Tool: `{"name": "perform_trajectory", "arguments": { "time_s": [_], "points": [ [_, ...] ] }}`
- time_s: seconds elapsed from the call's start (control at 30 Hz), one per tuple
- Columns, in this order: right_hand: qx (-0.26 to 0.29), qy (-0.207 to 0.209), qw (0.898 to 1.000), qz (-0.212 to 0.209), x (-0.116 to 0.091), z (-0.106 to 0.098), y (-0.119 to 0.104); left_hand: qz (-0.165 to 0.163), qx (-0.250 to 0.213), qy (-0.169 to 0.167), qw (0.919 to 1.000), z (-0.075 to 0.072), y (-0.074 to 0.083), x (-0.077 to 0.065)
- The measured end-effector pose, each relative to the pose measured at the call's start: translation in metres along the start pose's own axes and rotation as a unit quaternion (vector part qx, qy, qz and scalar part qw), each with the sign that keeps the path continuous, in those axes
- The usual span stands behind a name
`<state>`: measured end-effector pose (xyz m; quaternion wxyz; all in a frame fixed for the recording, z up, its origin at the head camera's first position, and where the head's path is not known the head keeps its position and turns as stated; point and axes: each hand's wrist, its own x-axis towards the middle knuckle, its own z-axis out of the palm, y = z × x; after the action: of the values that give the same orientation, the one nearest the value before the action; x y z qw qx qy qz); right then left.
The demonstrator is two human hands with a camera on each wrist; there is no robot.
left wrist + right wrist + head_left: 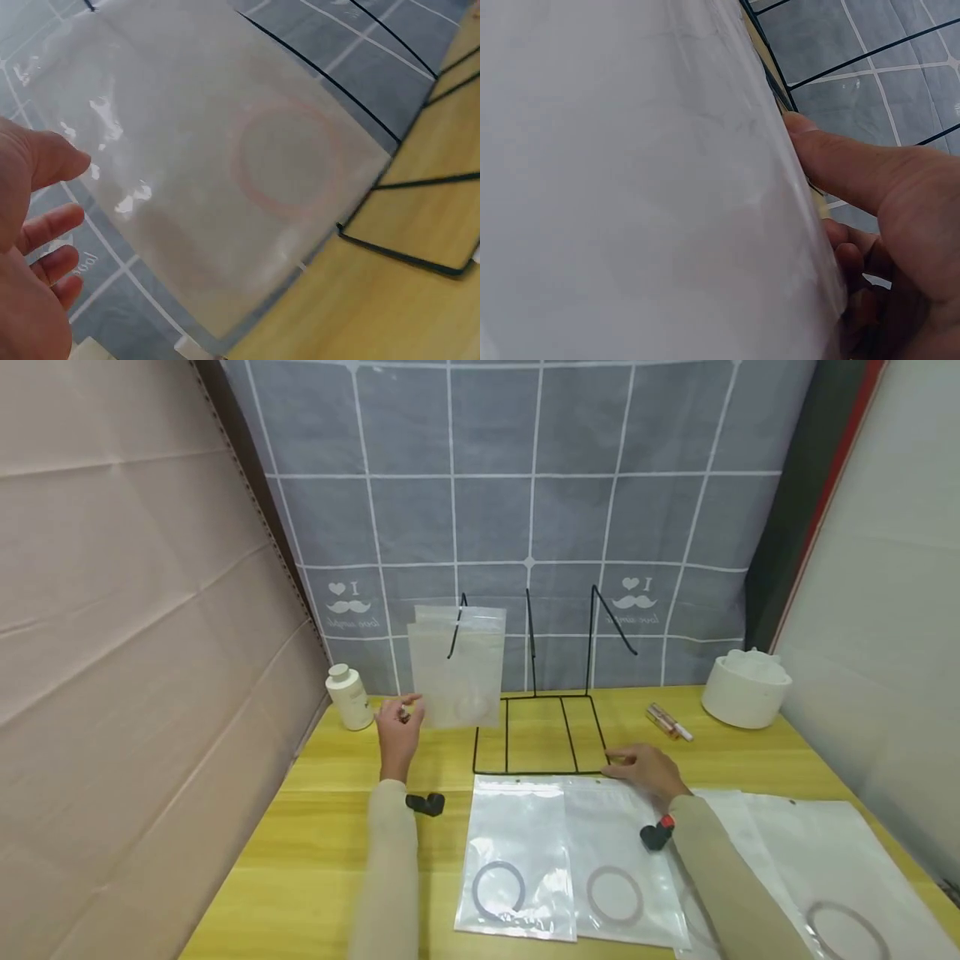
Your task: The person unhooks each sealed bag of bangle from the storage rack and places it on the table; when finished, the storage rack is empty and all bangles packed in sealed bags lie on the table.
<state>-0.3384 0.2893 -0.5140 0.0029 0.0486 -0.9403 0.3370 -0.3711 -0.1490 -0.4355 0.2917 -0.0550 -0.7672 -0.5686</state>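
Note:
Clear plastic zip bags (459,672) hang by their top edge on the left prong of a black wire rack (536,772). A faint pink ring (244,161) shows through the front bag. Just left of the bags is my left hand (398,731), thumb and fingers apart, holding nothing. My right hand (648,772) pinches the rack's front right corner between thumb and fingers. Below that hand lies a large clear bag (600,827) with a ring inside, beside another flat bag (517,814). In the right wrist view, a plastic bag (630,165) fills most of the picture.
More flat bags (813,839) lie at the front right of the wooden table (300,868). A white bottle (348,700) stands at back left. Small tubes (666,722) and a white round container (746,693) are at back right, before a grey checked cloth (487,518).

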Motion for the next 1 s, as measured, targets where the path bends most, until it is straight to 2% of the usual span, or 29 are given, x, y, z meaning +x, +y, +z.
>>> {"name": "perform_trajectory", "arguments": {
  "time_s": [0.07, 0.13, 0.27, 0.37, 0.5, 0.67, 0.9, 1.0],
  "points": [
    [0.002, 0.000, 1.000, 0.002, 0.000, 0.000, 0.001, 0.022, -0.013, -0.004, 0.9997, -0.006, 0.012, 0.013],
    [0.003, -0.001, 1.000, 0.006, 0.000, 0.001, 0.002, 0.028, -0.033, -0.031, 0.9986, -0.010, 0.022, 0.024],
    [0.006, 0.001, 1.000, 0.013, -0.001, 0.003, 0.003, 0.017, -0.063, -0.093, 0.9935, -0.008, 0.037, 0.037],
    [0.005, 0.004, 1.000, 0.012, -0.001, 0.004, 0.002, 0.009, -0.072, -0.114, 0.9909, -0.004, 0.040, 0.042],
    [0.000, 0.005, 1.000, 0.012, -0.002, 0.002, 0.000, 0.002, -0.073, -0.115, 0.9906, 0.002, 0.039, 0.043],
    [-0.005, 0.003, 1.000, 0.015, -0.003, 0.002, -0.005, -0.002, -0.077, -0.114, 0.9905, -0.001, 0.040, 0.039],
    [0.003, 0.003, 1.000, 0.016, -0.002, 0.001, -0.005, 0.021, -0.116, -0.115, 0.9863, -0.016, 0.072, 0.023],
    [0.004, 0.000, 1.000, 0.016, -0.003, 0.000, -0.003, 0.025, -0.115, -0.103, 0.9877, -0.017, 0.061, 0.021]
  ]
}}
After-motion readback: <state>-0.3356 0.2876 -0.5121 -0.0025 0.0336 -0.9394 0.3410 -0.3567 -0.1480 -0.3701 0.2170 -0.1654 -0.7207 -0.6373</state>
